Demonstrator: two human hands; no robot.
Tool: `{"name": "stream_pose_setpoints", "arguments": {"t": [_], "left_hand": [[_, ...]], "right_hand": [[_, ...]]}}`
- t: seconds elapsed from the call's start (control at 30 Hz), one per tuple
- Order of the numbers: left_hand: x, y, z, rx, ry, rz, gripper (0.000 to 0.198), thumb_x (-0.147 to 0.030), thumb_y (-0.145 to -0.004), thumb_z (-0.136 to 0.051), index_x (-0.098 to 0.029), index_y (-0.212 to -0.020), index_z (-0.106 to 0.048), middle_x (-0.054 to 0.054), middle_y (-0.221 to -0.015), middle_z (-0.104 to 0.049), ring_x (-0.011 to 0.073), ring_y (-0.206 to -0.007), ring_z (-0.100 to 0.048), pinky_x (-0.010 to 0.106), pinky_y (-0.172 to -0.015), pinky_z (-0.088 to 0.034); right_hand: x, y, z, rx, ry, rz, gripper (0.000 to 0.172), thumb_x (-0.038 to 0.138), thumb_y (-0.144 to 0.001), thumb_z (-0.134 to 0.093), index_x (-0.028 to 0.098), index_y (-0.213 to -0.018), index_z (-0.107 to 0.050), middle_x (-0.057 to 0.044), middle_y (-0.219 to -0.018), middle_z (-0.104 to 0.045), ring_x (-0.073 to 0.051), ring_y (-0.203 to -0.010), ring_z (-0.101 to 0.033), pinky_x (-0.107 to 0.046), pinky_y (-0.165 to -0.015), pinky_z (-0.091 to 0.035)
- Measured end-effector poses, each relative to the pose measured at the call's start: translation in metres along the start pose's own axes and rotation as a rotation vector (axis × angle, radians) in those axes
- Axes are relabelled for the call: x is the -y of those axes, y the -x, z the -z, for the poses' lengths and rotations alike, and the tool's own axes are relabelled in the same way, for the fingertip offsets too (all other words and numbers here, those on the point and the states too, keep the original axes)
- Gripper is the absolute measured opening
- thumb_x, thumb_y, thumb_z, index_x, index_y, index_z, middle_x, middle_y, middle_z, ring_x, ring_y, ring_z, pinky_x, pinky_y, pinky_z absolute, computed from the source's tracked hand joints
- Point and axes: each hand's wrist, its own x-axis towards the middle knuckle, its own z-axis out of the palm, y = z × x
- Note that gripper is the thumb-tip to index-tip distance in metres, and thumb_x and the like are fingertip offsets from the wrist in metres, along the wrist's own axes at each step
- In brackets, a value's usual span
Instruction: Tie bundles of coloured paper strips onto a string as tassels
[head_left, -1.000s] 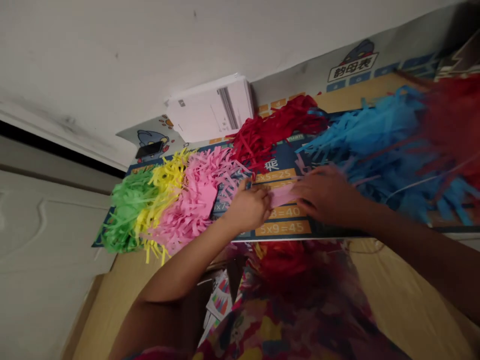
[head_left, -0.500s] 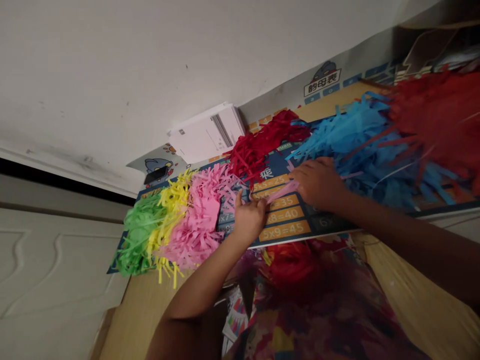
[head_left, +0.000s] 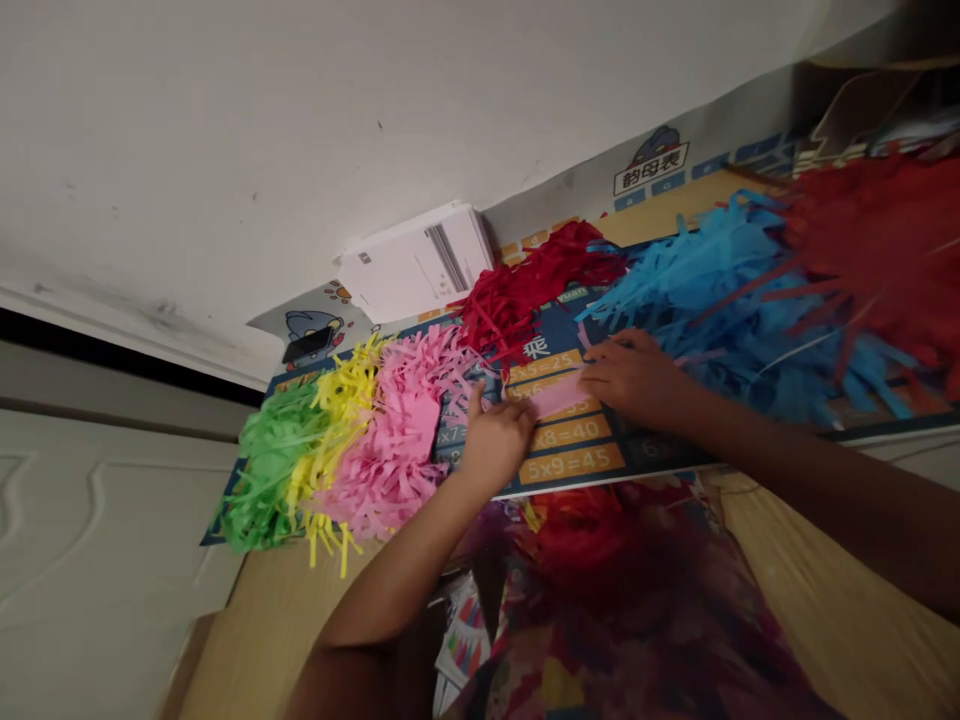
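While a pale pink strip (head_left: 559, 397) is stretched flat over the printed mat (head_left: 570, 463), its left end is clamped by the curled fingers of the left hand (head_left: 498, 436), its right end by those of the right hand (head_left: 631, 376). Green fringe (head_left: 277, 465), yellow fringe (head_left: 345, 392) and pink fringe (head_left: 390, 450) are already laid out at left; the strip seems yet to be finished.

Pink strip (head_left: 561, 396): portions hidden under left hand (head_left: 498, 440) and right hand (head_left: 631, 376). Large red fringe (head_left: 892, 240): cut off by right edge. White packet (head_left: 409, 270): small print illegible.
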Motion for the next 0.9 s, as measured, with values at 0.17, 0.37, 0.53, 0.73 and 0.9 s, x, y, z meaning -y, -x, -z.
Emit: {"name": "stream_pose_setpoints", "arguments": {"t": [0.17,0.37,0.53,0.73,0.9], "left_hand": [[-0.008,0.005,-0.005,-0.057,-0.008,-0.004,0.023,-0.02,-0.098,-0.048,-0.02,-0.102,-0.071,0.009,-0.116,-0.072,0.0253,-0.114,-0.062,0.058,-0.117,-0.021],[0.014,0.005,-0.005,-0.031,0.229,0.154,0.024,-0.028,-0.098,-0.05,-0.023,-0.104,-0.073,0.005,-0.104,-0.075,0.0214,-0.104,-0.063,0.047,-0.105,-0.035],[0.017,-0.002,-0.006,-0.054,0.355,0.265,0.02,-0.035,-0.094,-0.059,-0.025,-0.096,-0.076,0.004,-0.104,-0.076,0.0222,-0.103,-0.063,0.044,-0.096,-0.037],[0.013,-0.01,-0.005,-0.012,0.378,0.353,0.024,-0.033,-0.095,-0.055,-0.024,-0.087,-0.075,0.003,-0.098,-0.077,0.0226,-0.1,-0.063,0.045,-0.094,-0.034],[0.014,-0.019,-0.003,0.05,0.311,0.35,0.025,-0.033,-0.092,-0.056,-0.021,-0.077,-0.071,0.004,-0.09,-0.076,0.0247,-0.095,-0.062,0.046,-0.093,-0.034]], "right_hand": [[0.013,0.008,-0.01,0.055,-0.108,0.045,0.027,0.015,-0.097,-0.048,0.024,-0.101,-0.072,-0.005,-0.111,-0.073,-0.024,-0.113,-0.056,-0.042,-0.098,-0.03],[-0.018,0.001,-0.023,0.17,-0.291,-0.153,0.025,0.028,-0.097,-0.049,0.02,-0.091,-0.072,-0.006,-0.102,-0.074,-0.023,-0.099,-0.063,-0.035,-0.08,-0.032],[-0.021,-0.018,-0.017,0.331,-0.258,-0.201,0.025,0.03,-0.096,-0.047,0.019,-0.086,-0.067,-0.005,-0.088,-0.074,-0.022,-0.085,-0.065,-0.033,-0.078,-0.032],[-0.022,-0.025,-0.023,0.329,-0.237,-0.323,0.03,0.039,-0.094,-0.048,0.02,-0.082,-0.068,-0.005,-0.081,-0.074,-0.023,-0.078,-0.065,-0.035,-0.079,-0.035],[-0.022,-0.024,-0.025,0.309,-0.26,-0.336,0.028,0.04,-0.089,-0.052,0.021,-0.075,-0.066,-0.004,-0.074,-0.072,-0.022,-0.072,-0.063,-0.035,-0.076,-0.036]]}}
